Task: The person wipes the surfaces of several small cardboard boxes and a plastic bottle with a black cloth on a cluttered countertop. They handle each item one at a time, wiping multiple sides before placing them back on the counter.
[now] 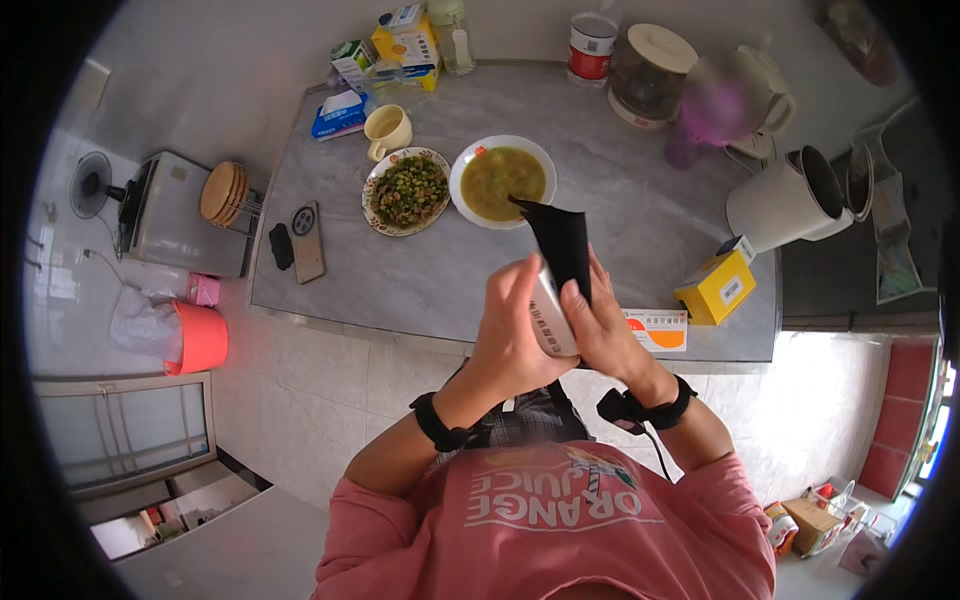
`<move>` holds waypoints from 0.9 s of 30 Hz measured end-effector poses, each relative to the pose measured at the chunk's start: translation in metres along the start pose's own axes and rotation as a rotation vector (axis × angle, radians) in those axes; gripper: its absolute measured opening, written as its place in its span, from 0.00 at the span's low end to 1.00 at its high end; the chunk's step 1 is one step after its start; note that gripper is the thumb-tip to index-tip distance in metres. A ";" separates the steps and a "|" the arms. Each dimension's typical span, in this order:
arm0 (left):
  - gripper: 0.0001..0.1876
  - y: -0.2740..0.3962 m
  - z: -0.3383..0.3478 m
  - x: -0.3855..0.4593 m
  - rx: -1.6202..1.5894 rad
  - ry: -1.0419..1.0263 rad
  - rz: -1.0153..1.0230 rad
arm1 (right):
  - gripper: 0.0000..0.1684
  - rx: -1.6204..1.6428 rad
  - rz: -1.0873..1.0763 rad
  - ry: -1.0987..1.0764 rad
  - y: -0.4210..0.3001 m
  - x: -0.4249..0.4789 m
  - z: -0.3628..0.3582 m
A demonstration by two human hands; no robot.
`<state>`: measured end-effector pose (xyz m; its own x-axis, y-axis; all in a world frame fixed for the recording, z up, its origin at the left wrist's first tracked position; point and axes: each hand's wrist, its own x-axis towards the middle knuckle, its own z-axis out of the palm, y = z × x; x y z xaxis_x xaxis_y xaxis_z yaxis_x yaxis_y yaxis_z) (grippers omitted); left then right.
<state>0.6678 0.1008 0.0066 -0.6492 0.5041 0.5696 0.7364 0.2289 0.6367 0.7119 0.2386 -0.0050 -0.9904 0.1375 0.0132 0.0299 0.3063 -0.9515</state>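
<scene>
My left hand (514, 326) grips a small white carton (553, 315) that bears printed writing. Against the carton, my right hand (606, 326) holds a black sheet or pouch (562, 244), its thumb pressed on the lower end and its fingers behind. The black piece stands up from between the hands, and its top edge overlaps the near rim of a bowl of yellowish soup (502, 180). What lies inside the carton is hidden. A flat white and orange medicine box (660, 330) lies beside my right hand, near the counter's front edge.
A plate of chopped green food (409, 191) and a cream mug (388, 129) stand left of the soup. Farther left lies a phone (309, 244). A yellow box (716, 285) and a white kettle (784, 199) stand right. Along the back are a glass pot (649, 79) and a purple cup (705, 112).
</scene>
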 end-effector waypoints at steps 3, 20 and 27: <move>0.57 -0.009 -0.009 -0.008 -0.067 -0.031 -0.162 | 0.25 -0.278 -0.201 -0.125 -0.045 -0.022 0.004; 0.54 -0.065 -0.140 -0.012 -0.350 -0.062 0.248 | 0.28 0.676 0.310 0.379 -0.080 0.018 0.087; 0.53 -0.077 -0.172 -0.013 -0.428 -0.030 0.134 | 0.24 0.684 0.365 0.545 -0.108 -0.018 0.105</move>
<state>0.5867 -0.0670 0.0395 -0.5428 0.5308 0.6509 0.6645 -0.2025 0.7193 0.7119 0.1043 0.0648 -0.7308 0.5896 -0.3440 0.0688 -0.4378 -0.8964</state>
